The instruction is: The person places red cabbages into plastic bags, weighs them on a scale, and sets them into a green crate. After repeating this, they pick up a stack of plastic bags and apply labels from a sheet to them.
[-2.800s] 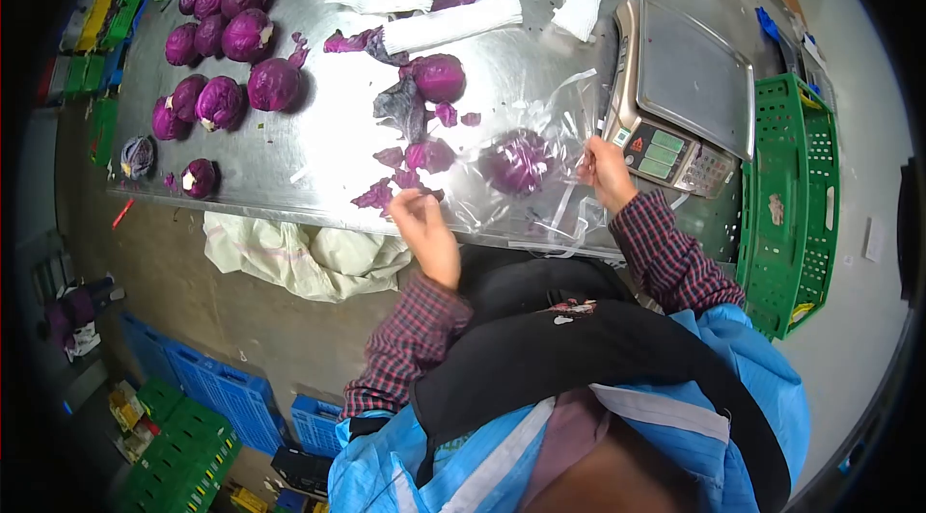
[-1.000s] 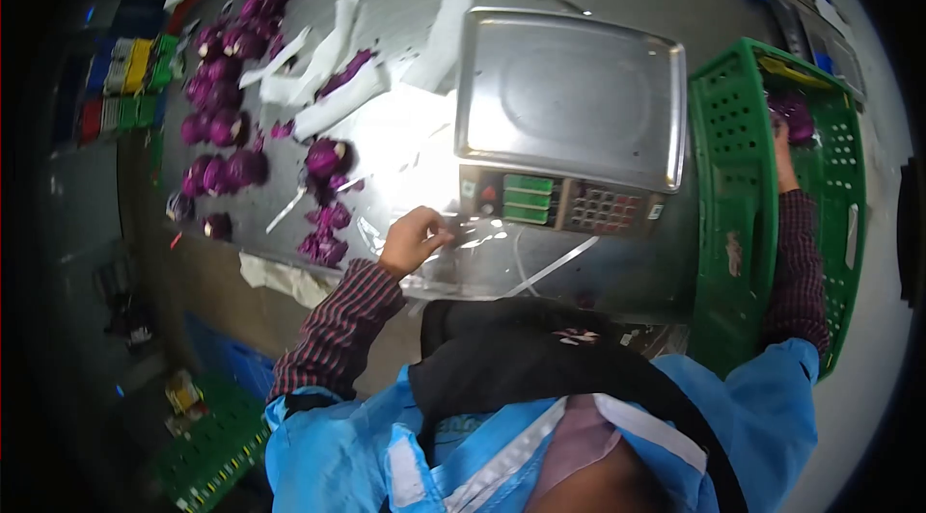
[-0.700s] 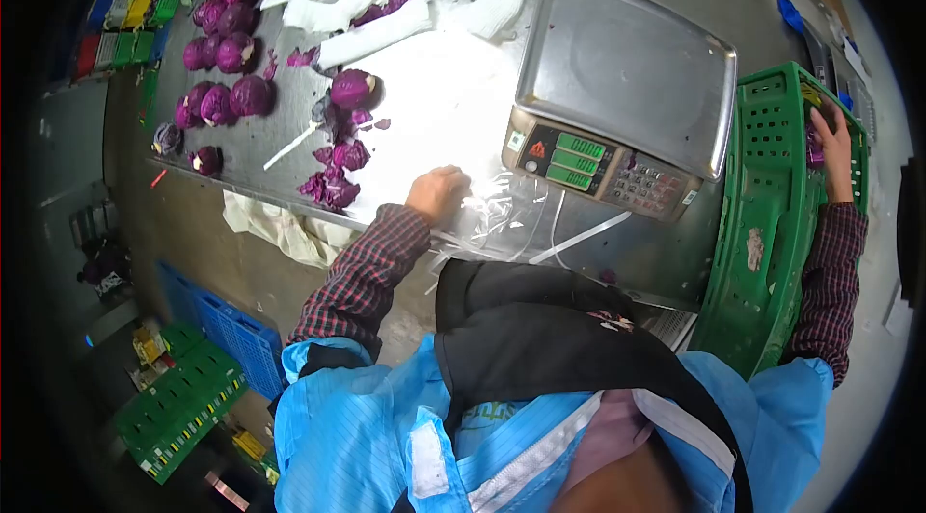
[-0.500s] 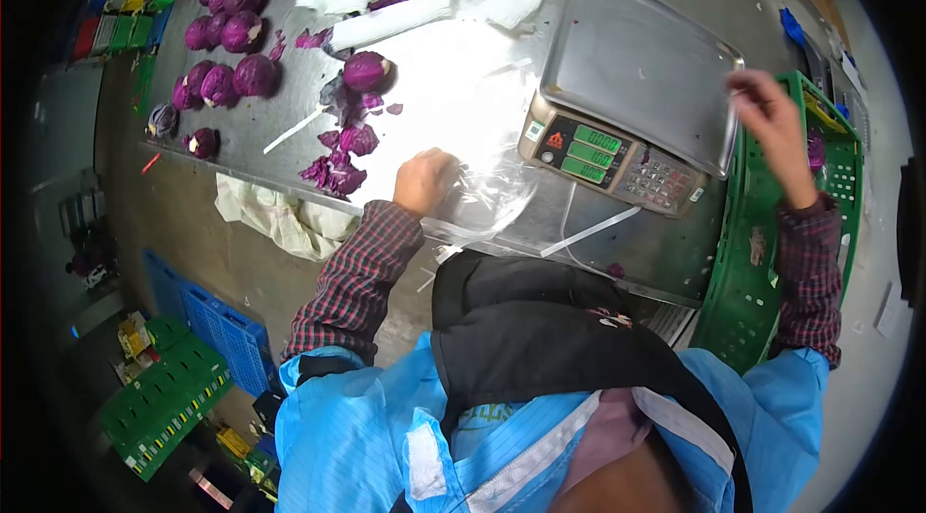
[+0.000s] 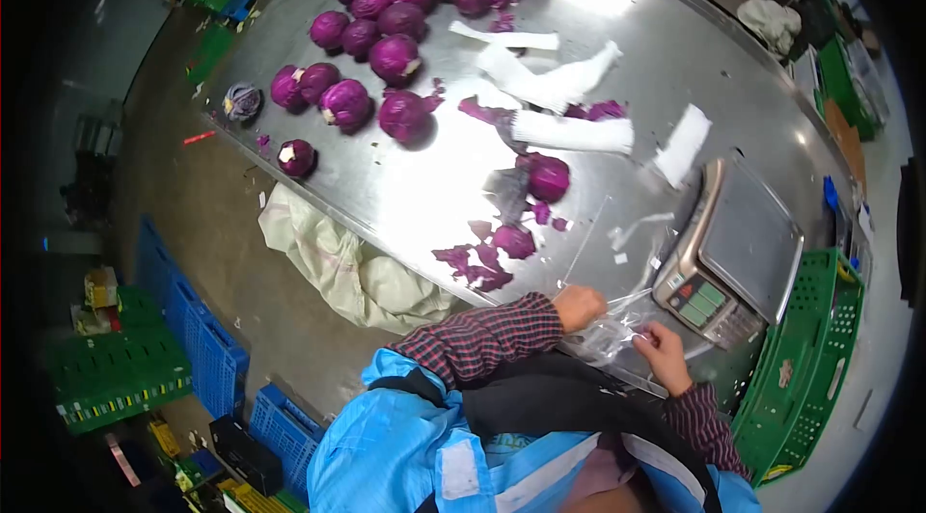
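Note:
My left hand (image 5: 579, 307) and my right hand (image 5: 661, 349) both grip a crumpled clear plastic bag (image 5: 614, 330) at the near edge of the steel table (image 5: 405, 185), just in front of the scale (image 5: 733, 257). More clear bags (image 5: 617, 243) lie flat on the table beyond my hands. A lone red cabbage (image 5: 548, 177) sits a little farther out, with torn purple leaves (image 5: 487, 262) beside it. A group of several red cabbages (image 5: 376, 36) lies at the far left of the table.
White foam net sleeves (image 5: 569, 132) lie mid-table. A green crate (image 5: 805, 368) stands right of the scale. A pale sack (image 5: 357, 272) lies on the floor below the table edge. Blue crates (image 5: 193, 339) and green crates (image 5: 116, 368) stand on the floor at left.
My right hand has come back from the green crate, where it left the bagged cabbage, to the bags at the table edge. Both hands now hold one bag. The view has swung left.

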